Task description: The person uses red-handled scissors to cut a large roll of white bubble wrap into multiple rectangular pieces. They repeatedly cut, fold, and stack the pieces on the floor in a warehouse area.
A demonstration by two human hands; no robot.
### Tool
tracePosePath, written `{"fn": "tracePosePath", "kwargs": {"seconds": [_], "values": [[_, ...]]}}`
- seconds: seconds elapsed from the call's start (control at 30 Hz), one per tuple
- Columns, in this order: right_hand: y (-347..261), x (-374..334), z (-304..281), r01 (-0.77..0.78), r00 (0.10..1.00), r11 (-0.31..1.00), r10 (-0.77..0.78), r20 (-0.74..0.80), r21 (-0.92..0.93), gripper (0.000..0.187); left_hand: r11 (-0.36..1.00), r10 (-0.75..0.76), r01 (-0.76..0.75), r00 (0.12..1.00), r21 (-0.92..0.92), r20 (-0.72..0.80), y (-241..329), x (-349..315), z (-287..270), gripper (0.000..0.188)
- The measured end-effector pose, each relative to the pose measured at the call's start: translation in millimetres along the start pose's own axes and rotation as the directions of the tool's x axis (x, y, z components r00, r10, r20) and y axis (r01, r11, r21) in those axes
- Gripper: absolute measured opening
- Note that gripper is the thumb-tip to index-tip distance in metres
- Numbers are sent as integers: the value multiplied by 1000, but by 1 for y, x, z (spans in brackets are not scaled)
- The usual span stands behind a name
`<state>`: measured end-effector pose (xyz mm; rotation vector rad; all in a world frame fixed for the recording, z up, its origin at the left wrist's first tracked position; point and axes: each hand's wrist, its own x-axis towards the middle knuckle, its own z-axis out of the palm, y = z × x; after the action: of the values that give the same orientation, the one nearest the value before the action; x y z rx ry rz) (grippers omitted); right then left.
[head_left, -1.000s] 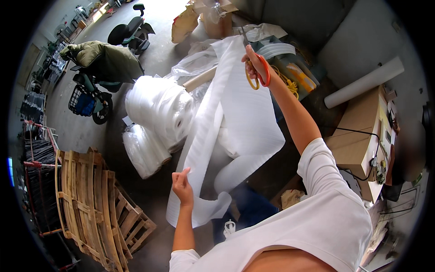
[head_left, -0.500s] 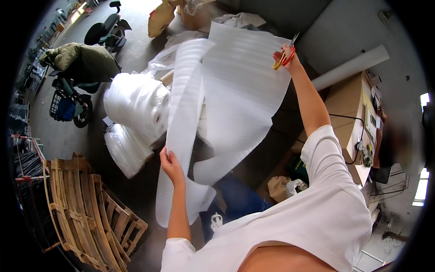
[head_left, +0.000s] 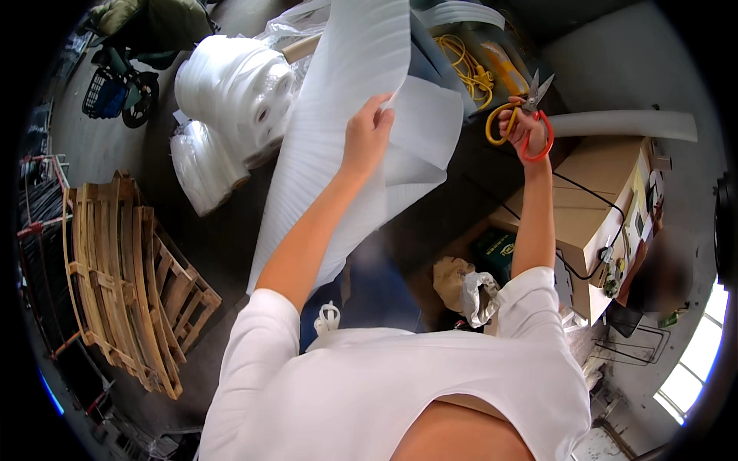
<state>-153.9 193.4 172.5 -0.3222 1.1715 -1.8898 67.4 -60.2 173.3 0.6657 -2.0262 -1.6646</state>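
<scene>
A wide sheet of white packing foam point(head_left: 338, 100) hangs in front of me, its lower part draped toward my legs. The fingers of my left hand point(head_left: 369, 134) pinch the sheet's right edge. To the right and apart from the foam, my right hand point(head_left: 526, 131) is wrapped round a pair of scissors point(head_left: 536, 96) with one yellow and one red handle loop. Their blades point up and stand apart. A further foam flap point(head_left: 427, 123) folds down behind the held edge. The sheet hides part of what lies behind it.
Plastic-wrapped foam rolls point(head_left: 231, 92) lie at the left, beyond wooden pallets point(head_left: 127, 284). A yellow cord point(head_left: 469, 65) lies in a bin at the far right. Cardboard boxes point(head_left: 596, 180) and a long white roll point(head_left: 623, 124) stand right, with a paper bag point(head_left: 452, 280) nearer me.
My left hand has moved up and right to the sheet's edge, swinging the foam leftward. The right hand with the scissors has come lower and right, off the sheet; the blades are wider apart.
</scene>
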Motion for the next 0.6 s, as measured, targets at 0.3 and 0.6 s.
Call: {"fn": "tracePosePath", "kwargs": {"seconds": [0.3,0.6], "values": [[180,-49,248,22,921,951,-140,-364,-309,29,998,8,-9,1000,-66,-25,10,8,-7,28],[159,-33,372,79,943,997,-80,-322,-16,19,994,-109,101,909,-41,-402,-53,-158,-256,29]]}}
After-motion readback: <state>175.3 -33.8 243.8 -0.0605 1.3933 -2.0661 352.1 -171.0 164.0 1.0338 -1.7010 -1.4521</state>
